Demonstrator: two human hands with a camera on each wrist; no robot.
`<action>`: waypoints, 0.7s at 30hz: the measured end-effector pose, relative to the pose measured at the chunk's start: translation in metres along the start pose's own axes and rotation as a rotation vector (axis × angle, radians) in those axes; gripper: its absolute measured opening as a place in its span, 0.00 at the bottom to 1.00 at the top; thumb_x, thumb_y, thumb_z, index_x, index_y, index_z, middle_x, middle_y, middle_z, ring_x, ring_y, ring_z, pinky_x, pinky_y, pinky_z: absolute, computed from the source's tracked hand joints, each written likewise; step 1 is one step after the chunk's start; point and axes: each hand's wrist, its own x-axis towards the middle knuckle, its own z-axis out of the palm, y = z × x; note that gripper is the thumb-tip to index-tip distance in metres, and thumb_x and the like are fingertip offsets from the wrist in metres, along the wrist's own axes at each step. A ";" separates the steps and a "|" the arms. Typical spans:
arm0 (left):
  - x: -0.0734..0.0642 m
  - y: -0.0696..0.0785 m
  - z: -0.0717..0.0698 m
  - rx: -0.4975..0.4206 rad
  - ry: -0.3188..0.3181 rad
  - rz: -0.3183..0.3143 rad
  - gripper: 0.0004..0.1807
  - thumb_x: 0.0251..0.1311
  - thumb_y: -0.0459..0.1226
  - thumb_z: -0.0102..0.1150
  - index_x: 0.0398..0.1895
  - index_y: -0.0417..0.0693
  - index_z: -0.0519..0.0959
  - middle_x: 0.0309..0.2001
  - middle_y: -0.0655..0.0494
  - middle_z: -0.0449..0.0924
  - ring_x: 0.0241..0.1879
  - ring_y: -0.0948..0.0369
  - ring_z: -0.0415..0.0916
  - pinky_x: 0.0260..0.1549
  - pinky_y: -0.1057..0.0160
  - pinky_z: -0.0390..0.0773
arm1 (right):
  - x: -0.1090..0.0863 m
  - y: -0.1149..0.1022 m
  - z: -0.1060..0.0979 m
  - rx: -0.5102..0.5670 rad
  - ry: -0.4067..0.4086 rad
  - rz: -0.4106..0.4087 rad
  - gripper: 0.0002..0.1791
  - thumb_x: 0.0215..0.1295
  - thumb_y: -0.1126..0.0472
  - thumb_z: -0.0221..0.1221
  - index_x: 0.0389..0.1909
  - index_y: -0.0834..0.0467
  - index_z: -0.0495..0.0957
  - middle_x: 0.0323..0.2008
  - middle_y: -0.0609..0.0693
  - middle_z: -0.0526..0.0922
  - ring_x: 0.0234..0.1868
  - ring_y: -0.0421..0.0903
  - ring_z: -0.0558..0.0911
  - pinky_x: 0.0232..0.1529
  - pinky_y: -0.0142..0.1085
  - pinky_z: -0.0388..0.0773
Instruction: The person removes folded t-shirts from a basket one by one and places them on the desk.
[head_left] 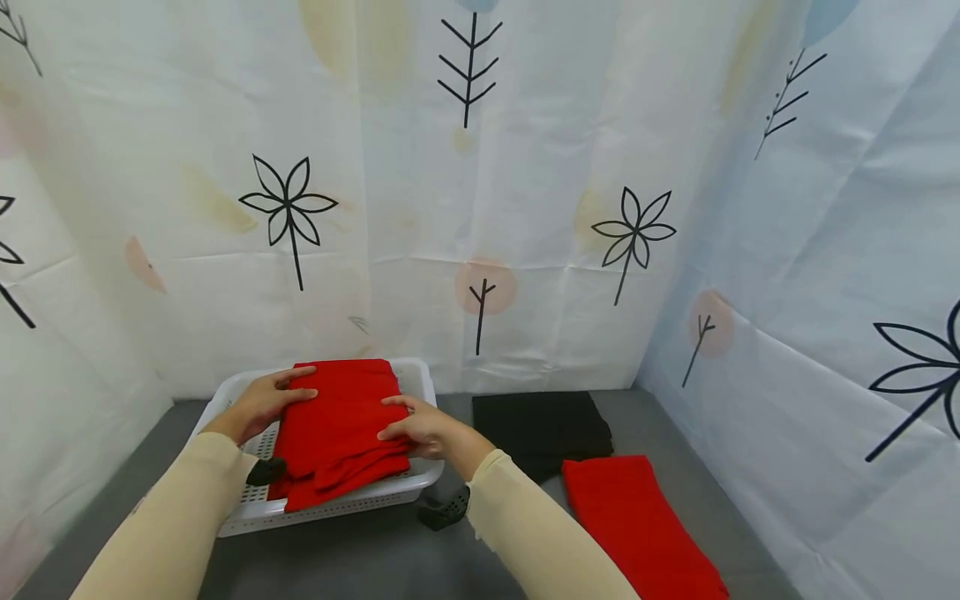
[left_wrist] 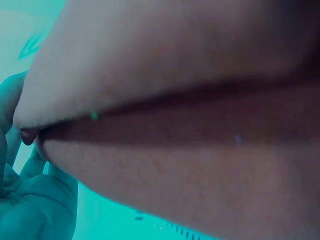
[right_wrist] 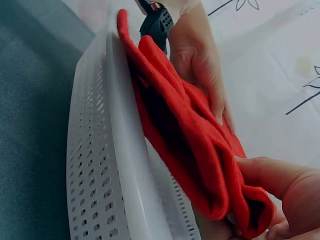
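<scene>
A folded red cloth (head_left: pixel 341 417) lies in layers in a white perforated basket (head_left: pixel 431 385), its near edge over the basket's front rim. My left hand (head_left: pixel 262 404) grips the cloth's left side, thumb and a finger on top. On the opposite side my right hand (head_left: pixel 427 427) holds the edge. In the right wrist view the right thumb (right_wrist: pixel 270 172) presses the red folds (right_wrist: pixel 200 145), with fingers partly hidden beneath, and the left hand (right_wrist: pixel 197 60) shows at the far side. A large blurred brownish shape (left_wrist: pixel 175 145) fills much of the tinted left wrist view.
Right of the basket lies a folded black cloth (head_left: pixel 536 425) on the grey table surface (head_left: pixel 337 558). Another folded red cloth (head_left: pixel 637 525) lies nearer, at the right. Patterned white curtains (head_left: pixel 540 333) stand behind and at both sides.
</scene>
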 end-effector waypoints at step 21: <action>-0.020 0.022 0.030 -0.053 -0.043 0.062 0.44 0.65 0.49 0.61 0.78 0.52 0.51 0.76 0.31 0.42 0.64 0.38 0.63 0.54 0.52 0.79 | -0.042 -0.001 -0.032 0.063 -0.072 -0.094 0.31 0.64 0.70 0.60 0.68 0.54 0.66 0.58 0.55 0.73 0.49 0.50 0.76 0.49 0.48 0.82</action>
